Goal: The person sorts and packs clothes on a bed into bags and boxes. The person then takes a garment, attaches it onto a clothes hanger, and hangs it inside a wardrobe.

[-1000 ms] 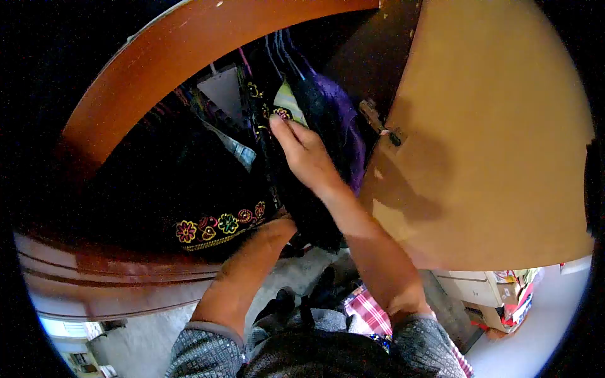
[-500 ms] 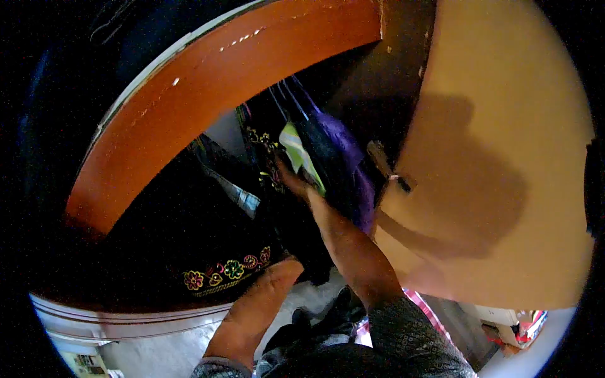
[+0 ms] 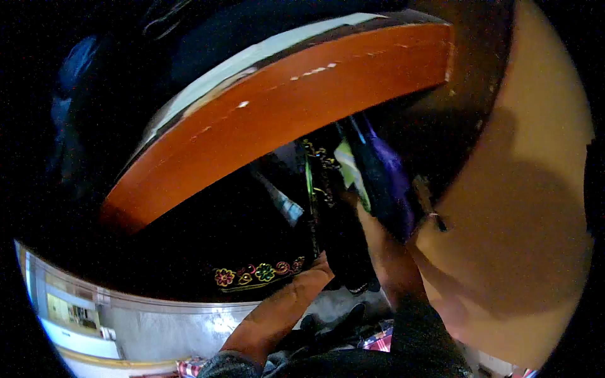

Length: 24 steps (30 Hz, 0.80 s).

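Observation:
Dark clothes hang inside a wardrobe beneath an orange-brown wooden board (image 3: pixel 283 94). My left hand (image 3: pixel 320 269) reaches in at the lower middle, beside a black garment with embroidered flowers (image 3: pixel 265 272); its fingers are lost in the dark cloth. My right hand (image 3: pixel 354 205) is among the hanging clothes, just below a green and white cloth (image 3: pixel 350 169), its fingers too dark to make out. A purple garment (image 3: pixel 392 167) hangs to the right of it. Gold-trimmed black cloth (image 3: pixel 322 157) lies to its upper left.
A tan wardrobe door (image 3: pixel 529 252) stands open at the right, with a dark latch (image 3: pixel 435 217) near its edge. A light blue cloth (image 3: pixel 287 206) hangs left of centre. Grey floor (image 3: pixel 170 327) shows below.
The view has shifted, so the wardrobe appears further right. My right hand now sits lower against the green and white cloth, and a green strip shows beside the gold-trimmed cloth.

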Each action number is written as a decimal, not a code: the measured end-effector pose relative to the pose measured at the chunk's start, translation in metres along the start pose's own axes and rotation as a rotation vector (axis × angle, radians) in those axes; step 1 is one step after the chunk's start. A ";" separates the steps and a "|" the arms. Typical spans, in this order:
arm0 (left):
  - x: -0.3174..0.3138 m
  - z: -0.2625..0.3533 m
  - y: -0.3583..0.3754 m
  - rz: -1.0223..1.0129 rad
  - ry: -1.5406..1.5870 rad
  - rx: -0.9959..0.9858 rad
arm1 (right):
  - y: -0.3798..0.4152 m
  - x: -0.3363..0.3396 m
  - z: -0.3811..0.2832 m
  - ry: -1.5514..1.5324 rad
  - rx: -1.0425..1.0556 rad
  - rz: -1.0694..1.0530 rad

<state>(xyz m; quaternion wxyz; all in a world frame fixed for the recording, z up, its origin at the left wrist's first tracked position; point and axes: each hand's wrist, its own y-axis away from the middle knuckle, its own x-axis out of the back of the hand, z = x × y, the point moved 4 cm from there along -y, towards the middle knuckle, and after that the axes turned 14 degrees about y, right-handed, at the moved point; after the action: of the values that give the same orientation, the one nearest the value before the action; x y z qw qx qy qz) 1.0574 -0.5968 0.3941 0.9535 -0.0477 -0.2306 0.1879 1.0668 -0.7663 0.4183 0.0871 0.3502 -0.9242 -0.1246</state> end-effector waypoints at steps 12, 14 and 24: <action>0.002 -0.007 0.021 0.015 0.009 0.007 | 0.073 0.030 0.060 -0.125 0.097 0.038; -0.005 -0.002 0.006 0.027 0.030 -0.018 | 0.086 0.033 0.061 -0.094 0.145 0.005; -0.019 0.008 -0.011 0.077 0.050 -0.086 | 0.161 0.035 -0.026 0.435 0.629 -0.099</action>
<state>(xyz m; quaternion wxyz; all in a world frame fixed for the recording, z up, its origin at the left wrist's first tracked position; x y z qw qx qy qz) 1.0417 -0.6141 0.3954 0.9481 -0.1023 -0.2126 0.2133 0.9465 -0.6780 0.4931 0.1632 0.4223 -0.8593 0.2381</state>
